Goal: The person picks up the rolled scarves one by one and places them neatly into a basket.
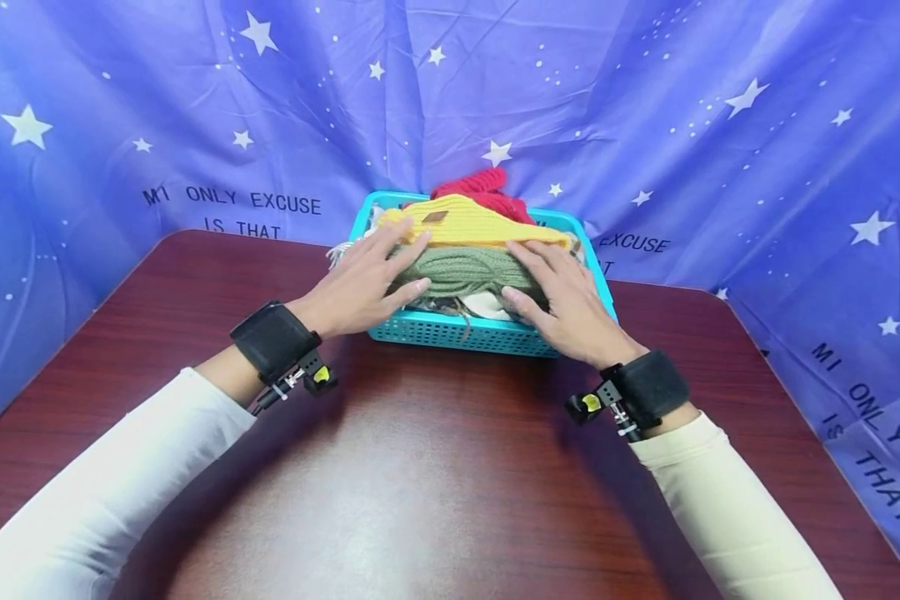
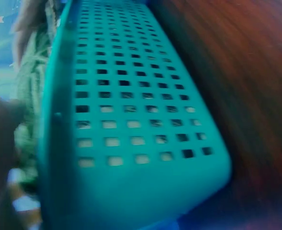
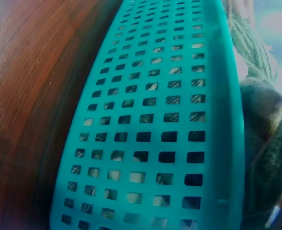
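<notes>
A turquoise perforated plastic basket [image 1: 461,335] holds a heap of knitted items. On top lies a yellow ribbed knit [image 1: 487,223] with a small brown patch; a cable-patterned green knit [image 1: 457,268] sits in front of it, and a red knit [image 1: 487,190] sticks up behind. My left hand [image 1: 363,279] lies over the heap's left side, fingers spread across the yellow and green knits. Over the right side, my right hand [image 1: 570,300] rests with extended fingers on the same knits. Both wrist views show the basket's holed front wall [image 2: 126,76] close up, with green knit [image 3: 251,50] above its rim.
The basket stands at the far side of a dark red-brown wooden table [image 1: 420,467]. Right behind it hangs a blue curtain [image 1: 345,108] with white stars and lettering. A white piece [image 1: 486,306] and a fringe [image 1: 337,252] show at the basket's edges.
</notes>
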`<action>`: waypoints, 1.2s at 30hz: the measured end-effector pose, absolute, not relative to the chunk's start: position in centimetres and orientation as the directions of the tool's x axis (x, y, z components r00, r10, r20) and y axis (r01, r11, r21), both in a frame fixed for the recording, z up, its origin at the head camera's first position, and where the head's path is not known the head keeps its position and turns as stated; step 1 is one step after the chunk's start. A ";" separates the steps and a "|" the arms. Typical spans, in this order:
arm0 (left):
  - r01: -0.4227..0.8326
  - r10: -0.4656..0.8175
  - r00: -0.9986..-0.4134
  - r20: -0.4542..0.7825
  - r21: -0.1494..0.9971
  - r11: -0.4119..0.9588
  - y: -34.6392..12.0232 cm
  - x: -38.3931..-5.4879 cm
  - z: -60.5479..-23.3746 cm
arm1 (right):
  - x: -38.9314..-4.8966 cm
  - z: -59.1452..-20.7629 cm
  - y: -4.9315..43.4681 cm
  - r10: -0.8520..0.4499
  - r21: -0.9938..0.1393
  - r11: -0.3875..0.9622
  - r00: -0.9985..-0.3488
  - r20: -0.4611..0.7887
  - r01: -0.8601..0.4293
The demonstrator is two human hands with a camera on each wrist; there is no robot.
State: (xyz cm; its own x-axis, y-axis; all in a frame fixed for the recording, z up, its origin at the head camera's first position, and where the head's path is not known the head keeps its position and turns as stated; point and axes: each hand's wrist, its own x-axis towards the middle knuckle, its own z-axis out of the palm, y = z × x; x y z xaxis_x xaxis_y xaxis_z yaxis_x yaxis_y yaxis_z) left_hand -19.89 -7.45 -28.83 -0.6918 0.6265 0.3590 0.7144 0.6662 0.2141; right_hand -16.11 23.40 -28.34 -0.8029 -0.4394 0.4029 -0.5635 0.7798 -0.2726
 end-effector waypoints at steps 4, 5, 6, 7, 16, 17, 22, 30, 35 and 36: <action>0.623 0.489 -0.768 0.414 0.305 0.721 -8.0 -19.9 -29.3 | -16.0 -28.7 23.9 -0.282 -0.341 0.800 -0.811 0.513 -0.494; 0.594 0.455 -0.790 0.410 0.330 0.734 -8.2 -20.0 -29.5 | -16.0 -28.9 24.2 -0.238 -0.363 0.812 -0.827 0.510 -0.458; 0.570 0.429 -0.808 0.404 0.352 0.742 -8.3 -20.1 -29.7 | -16.0 -29.1 24.5 -0.199 -0.380 0.825 -0.845 0.496 -0.418; 0.550 0.408 -0.823 0.395 0.374 0.747 -8.4 -20.2 -29.9 | -16.1 -29.3 24.8 -0.170 -0.386 0.840 -0.861 0.479 -0.381; 0.434 0.350 -0.901 0.256 0.498 0.751 -8.4 -20.5 -31.2 | -16.4 -30.9 26.9 -0.118 -0.386 0.887 -0.932 0.342 -0.254; 0.430 0.348 -0.903 0.253 0.502 0.750 -8.3 -20.5 -31.2 | -16.4 -31.0 27.0 -0.120 -0.387 0.886 -0.931 0.344 -0.257; 0.423 0.347 -0.906 0.243 0.506 0.752 -8.2 -20.4 -31.0 | -16.4 -31.0 27.1 -0.131 -0.386 0.879 -0.921 0.366 -0.278; 0.426 0.357 -0.905 0.233 0.486 0.763 -7.8 -20.3 -30.6 | -16.4 -31.0 27.3 -0.133 -0.386 0.873 -0.908 0.398 -0.297; 0.421 0.360 -0.907 0.219 0.470 0.775 -7.8 -20.4 -30.6 | -16.3 -30.9 27.2 -0.129 -0.391 0.874 -0.913 0.386 -0.289; 0.421 0.361 -0.907 0.217 0.469 0.777 -7.8 -20.5 -30.6 | -16.3 -30.9 27.3 -0.129 -0.390 0.874 -0.913 0.387 -0.289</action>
State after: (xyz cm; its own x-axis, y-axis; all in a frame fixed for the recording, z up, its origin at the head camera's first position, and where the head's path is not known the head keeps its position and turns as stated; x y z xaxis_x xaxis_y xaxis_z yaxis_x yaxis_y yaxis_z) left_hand -20.45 -7.79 -30.61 -0.9071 0.3607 0.2171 0.4210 0.7766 0.4686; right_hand -16.35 27.25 -30.90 -0.9132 -0.1292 0.3866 -0.2888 0.8743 -0.3902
